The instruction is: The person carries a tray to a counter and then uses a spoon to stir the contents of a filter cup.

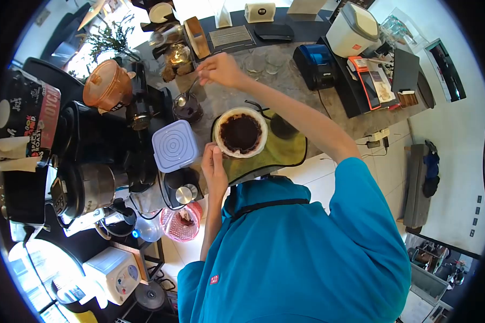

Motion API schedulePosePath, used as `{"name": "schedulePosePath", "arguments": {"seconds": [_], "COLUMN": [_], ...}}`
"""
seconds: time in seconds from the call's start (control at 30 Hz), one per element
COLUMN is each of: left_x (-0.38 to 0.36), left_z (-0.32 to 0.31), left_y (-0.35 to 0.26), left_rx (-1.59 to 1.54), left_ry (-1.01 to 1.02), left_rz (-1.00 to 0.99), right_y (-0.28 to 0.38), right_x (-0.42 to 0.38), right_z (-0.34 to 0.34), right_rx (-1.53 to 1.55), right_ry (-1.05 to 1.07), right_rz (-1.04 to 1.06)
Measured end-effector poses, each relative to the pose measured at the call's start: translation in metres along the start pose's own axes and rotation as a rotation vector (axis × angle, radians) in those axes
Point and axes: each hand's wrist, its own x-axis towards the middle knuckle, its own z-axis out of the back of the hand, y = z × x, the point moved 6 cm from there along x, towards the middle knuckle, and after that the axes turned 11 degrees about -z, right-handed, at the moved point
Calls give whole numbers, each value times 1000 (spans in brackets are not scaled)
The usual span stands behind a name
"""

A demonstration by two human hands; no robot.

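Observation:
My right hand [219, 70] is closed around the handle of a metal spoon [184, 99]. The spoon's bowl is at the mouth of a glass jar [188, 112] with dark contents. A round white filter [219, 133] with dark brown coffee grounds [241, 133] inside stands on a yellow-green mat [291, 151]. My left hand [214, 166] has its thumb and fingertips pinched at the filter's lower left rim. Just left of that hand lies a square container with a lilac lid [174, 145].
A copper-coloured vessel [103, 85] and black machines [94, 185] line the left side. Behind are a wooden stand [196, 37] and a drip tray [230, 36]. A blue-black printer [315, 65] stands back right. A pink basket [181, 222] is below the counter edge.

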Motion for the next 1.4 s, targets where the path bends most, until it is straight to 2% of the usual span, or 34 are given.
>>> {"name": "schedulePosePath", "arguments": {"seconds": [0.17, 0.23, 0.37, 0.43, 0.47, 0.57, 0.6, 0.67, 0.7, 0.9, 1.07, 1.13, 1.27, 1.4], "left_x": [-2, -3, -6, -5, -5, -6, -8, -2, -3, -2, -1, -2, -1, 0], "left_z": [-2, -4, -4, -3, -3, -4, -3, -6, -5, -3, -2, -3, -2, -3], "left_y": [3, 5, 14, 16, 17, 23, 23, 18, 22, 24, 26, 28, 32, 31], "left_rx": [-8, -44, -73, -65, -56, -131, -123, -162, -146, -129, -152, -134, -133, -84], "left_ry": [-5, -2, 22, 30, 37, 71, 69, 42, 44, 122, 40, 93, 88, 86], "left_rz": [9, -3, 2, 1, -1, 0, 12, -33, -25, -10, 8, 8, 4, -46], "right_y": [1, 12, 34, 50, 54, 62, 57, 57, 55, 33, 9, 10, -9, -29], "right_x": [-10, -32, -75, -107, -120, -152, -158, -168, -173, -182, -176, -175, -168, -158], "right_z": [20, 37, 64, 76, 79, 76, 70, 65, 61, 35, 41, 46, 56, 69], "right_rx": [176, 406, 441, 265, 263, -126, -116, -387, -429, -476, -403, -569, -511, -360], "right_ry": [-14, -35, 12, -115, -114, -178, -171, -277, -297, -261, -265, -323, -357, -337], "right_rz": [-144, -172, -71, -44, -47, 16, 7, 73, 78, 141, 60, 79, 72, -37]}}
